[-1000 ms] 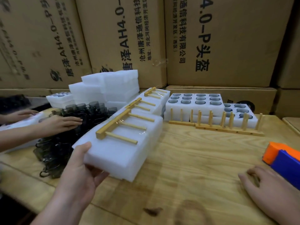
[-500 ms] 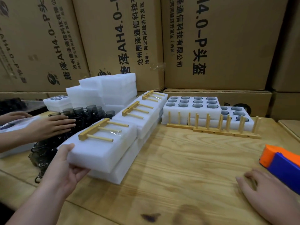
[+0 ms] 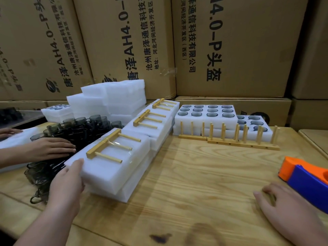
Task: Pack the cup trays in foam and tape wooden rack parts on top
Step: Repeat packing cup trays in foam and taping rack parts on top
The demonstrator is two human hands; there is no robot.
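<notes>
Single head view, looking forward and down from close over wooden table (image 3: 195, 183), cardboard boxes (image 3: 230, 50) far, hands at near edge

Count, head view:
- Foam packs with a taped wooden comb (image 3: 108, 147) on top: 3 visible in a row.
- Open cup trays (image 3: 205, 112): 2 in front right, 1 partly seen far left.
- Upright peg racks (image 3: 229, 137): 2, possibly more.
- Tape dispenser (image 3: 308, 176): 1.
- Hands: 4.
- Dark cups (image 3: 78, 128): heap, uncountable.
</notes>
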